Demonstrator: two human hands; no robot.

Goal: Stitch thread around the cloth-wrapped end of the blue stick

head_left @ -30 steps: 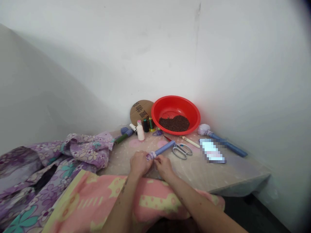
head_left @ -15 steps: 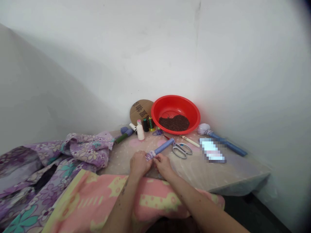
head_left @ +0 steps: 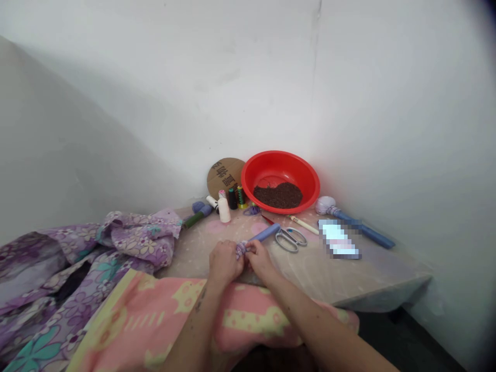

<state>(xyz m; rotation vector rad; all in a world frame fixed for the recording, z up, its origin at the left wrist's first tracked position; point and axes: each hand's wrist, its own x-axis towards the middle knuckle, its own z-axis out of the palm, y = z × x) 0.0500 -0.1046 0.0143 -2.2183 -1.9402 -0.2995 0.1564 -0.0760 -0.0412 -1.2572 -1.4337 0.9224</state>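
Note:
My left hand [head_left: 225, 261] is closed around the cloth-bound end of a blue-wrapped stick [head_left: 266, 233]. Purple-and-white floral cloth [head_left: 241, 250] is gathered round the stick just beyond my left fingers, and the palm hides whatever lies behind it. My right hand [head_left: 258, 258] pinches at the gathered cloth from the right side; any thread between those fingertips is too small to see. The stick's bare end points away to the upper right, close to grey-handled scissors [head_left: 289, 239].
A red basin [head_left: 279, 160] holding dark grains stands at the back beside a cardboard disc [head_left: 222, 174]. Several thread spools [head_left: 224, 208] stand near it. To the right lie a ball-headed stick [head_left: 364, 230], a cream pen-like tool [head_left: 304, 225] and a blurred-out phone [head_left: 338, 239]. Floral fabric [head_left: 143, 237] covers the left.
The stick has turned slightly, its far end shifting a little right and down. Both hands have moved slightly, the right fingers now higher against the gathered cloth.

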